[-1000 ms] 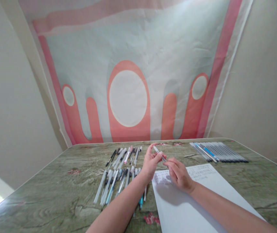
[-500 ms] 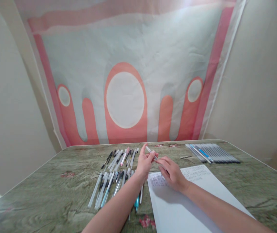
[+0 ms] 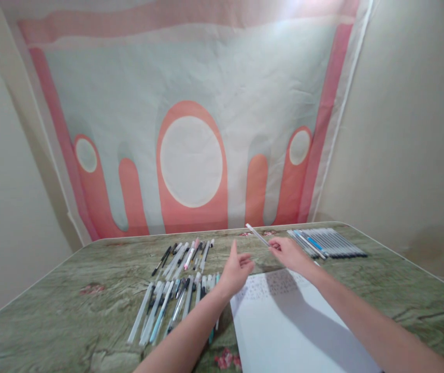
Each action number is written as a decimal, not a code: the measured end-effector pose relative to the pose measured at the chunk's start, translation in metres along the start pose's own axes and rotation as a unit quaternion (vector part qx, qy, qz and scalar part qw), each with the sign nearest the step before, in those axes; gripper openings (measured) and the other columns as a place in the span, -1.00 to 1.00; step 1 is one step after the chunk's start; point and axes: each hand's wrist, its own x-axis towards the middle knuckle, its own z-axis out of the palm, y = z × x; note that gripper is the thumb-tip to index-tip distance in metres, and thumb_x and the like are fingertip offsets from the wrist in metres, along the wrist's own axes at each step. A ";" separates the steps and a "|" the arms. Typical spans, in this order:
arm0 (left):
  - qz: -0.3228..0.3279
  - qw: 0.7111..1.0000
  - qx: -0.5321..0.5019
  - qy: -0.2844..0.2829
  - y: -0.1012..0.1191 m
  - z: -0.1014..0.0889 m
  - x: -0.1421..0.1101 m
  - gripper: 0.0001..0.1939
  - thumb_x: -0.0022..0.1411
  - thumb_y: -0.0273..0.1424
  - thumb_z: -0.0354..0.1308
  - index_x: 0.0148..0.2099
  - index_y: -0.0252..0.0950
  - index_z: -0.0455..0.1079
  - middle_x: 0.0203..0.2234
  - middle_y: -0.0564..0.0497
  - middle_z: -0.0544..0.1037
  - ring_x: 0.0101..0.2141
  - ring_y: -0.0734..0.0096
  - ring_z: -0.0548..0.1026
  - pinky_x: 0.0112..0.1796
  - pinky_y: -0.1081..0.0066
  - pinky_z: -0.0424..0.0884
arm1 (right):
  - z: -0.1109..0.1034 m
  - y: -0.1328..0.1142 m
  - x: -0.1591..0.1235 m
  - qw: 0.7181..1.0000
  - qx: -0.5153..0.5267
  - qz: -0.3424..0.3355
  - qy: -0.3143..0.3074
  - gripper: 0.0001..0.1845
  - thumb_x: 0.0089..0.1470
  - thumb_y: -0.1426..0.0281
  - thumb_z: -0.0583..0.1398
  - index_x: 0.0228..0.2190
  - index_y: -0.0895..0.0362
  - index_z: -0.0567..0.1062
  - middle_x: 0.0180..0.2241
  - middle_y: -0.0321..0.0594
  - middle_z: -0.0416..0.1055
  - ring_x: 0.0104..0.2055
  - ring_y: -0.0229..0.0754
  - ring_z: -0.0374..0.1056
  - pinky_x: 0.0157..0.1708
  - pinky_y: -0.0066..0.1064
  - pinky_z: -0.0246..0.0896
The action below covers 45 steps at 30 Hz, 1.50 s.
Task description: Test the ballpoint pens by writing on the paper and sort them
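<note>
My right hand [image 3: 289,253] pinches a slim translucent pen [image 3: 258,235] by its near end, above the table past the paper's far edge. The pen's pale far end points up and to the left. My left hand [image 3: 238,269] holds nothing; its fingers are apart, over the left far corner of a white sheet of paper [image 3: 284,331]. Handwriting fills the top of that sheet, and my right forearm crosses over it. Left of my left hand lie several loose pens in a near group [image 3: 159,311] and a far group [image 3: 183,257]. My left forearm hides part of the near group.
At the back right, a neat row of translucent pens [image 3: 338,242] lies side by side, with a blue-marked pen [image 3: 315,244] across its left part. The wood-patterned table [image 3: 51,311] ends at a white edge before a hanging pink and grey cloth [image 3: 128,93].
My left hand has let go of the pen and its fingers have spread. My right hand has moved away from it to the right, carrying the pen. The view has shifted slightly.
</note>
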 end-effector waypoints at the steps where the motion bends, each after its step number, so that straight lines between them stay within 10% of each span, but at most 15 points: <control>1: 0.009 0.998 0.051 -0.037 0.001 0.002 -0.004 -0.34 -0.01 -0.43 0.16 0.16 -0.35 0.09 -0.22 -0.18 0.49 -0.28 0.34 0.46 -0.23 0.36 0.33 | -0.005 0.010 0.003 0.996 -0.073 0.051 0.001 -0.79 -0.01 0.41 0.09 -0.33 0.11 0.49 -0.37 -0.21 0.50 -0.31 -0.21 0.40 -0.32 -0.47 0.20; 8: 0.146 0.888 0.306 -0.310 0.030 0.010 -0.033 -0.75 0.05 -0.42 0.09 -0.18 -0.25 0.45 -0.33 -0.03 0.55 -0.34 0.37 0.49 -0.32 0.47 0.32 | -0.010 0.060 0.008 0.964 -0.191 0.188 -0.008 -0.78 -0.04 0.44 0.08 -0.45 0.25 0.51 -0.41 0.09 0.48 -0.32 -0.01 0.42 -0.38 -0.34 0.20; 14: 0.193 0.826 0.416 -0.328 0.038 0.015 -0.039 -0.75 0.07 -0.39 0.09 -0.16 -0.24 0.45 -0.31 -0.05 0.56 -0.28 0.28 0.49 -0.31 0.46 0.30 | 0.001 0.076 0.007 0.953 -0.213 0.214 -0.021 -0.76 -0.01 0.44 0.06 -0.39 0.24 0.52 -0.35 0.09 0.47 -0.26 -0.03 0.41 -0.33 -0.34 0.21; 26: 0.215 0.822 0.414 -0.327 0.033 0.015 -0.038 -0.77 0.07 -0.39 0.09 -0.19 -0.21 0.46 -0.34 -0.01 0.57 -0.33 0.33 0.50 -0.37 0.50 0.29 | 0.004 0.090 0.004 0.944 -0.226 0.237 -0.034 -0.75 -0.01 0.44 0.07 -0.35 0.26 0.52 -0.34 0.12 0.46 -0.25 -0.01 0.41 -0.34 -0.32 0.22; 35: 0.197 0.861 0.372 -0.286 0.028 -0.001 -0.025 -0.76 0.02 -0.42 0.12 -0.20 -0.20 0.47 -0.35 -0.02 0.57 -0.35 0.33 0.50 -0.35 0.48 0.32 | 0.002 0.089 0.003 0.939 -0.250 0.233 -0.033 -0.70 0.00 0.38 0.03 -0.30 0.24 0.49 -0.29 0.11 0.43 -0.27 0.04 0.40 -0.40 -0.28 0.21; 45: -0.006 0.884 0.466 0.026 0.014 -0.084 0.017 -0.75 -0.03 -0.58 0.04 -0.31 -0.30 0.48 -0.33 -0.16 0.54 -0.20 0.23 0.45 -0.08 0.30 0.21 | 0.006 0.061 0.001 0.943 -0.291 0.159 0.007 -0.68 0.05 0.28 0.01 -0.27 0.20 0.43 -0.24 0.03 0.37 -0.29 0.01 0.38 -0.40 -0.27 0.20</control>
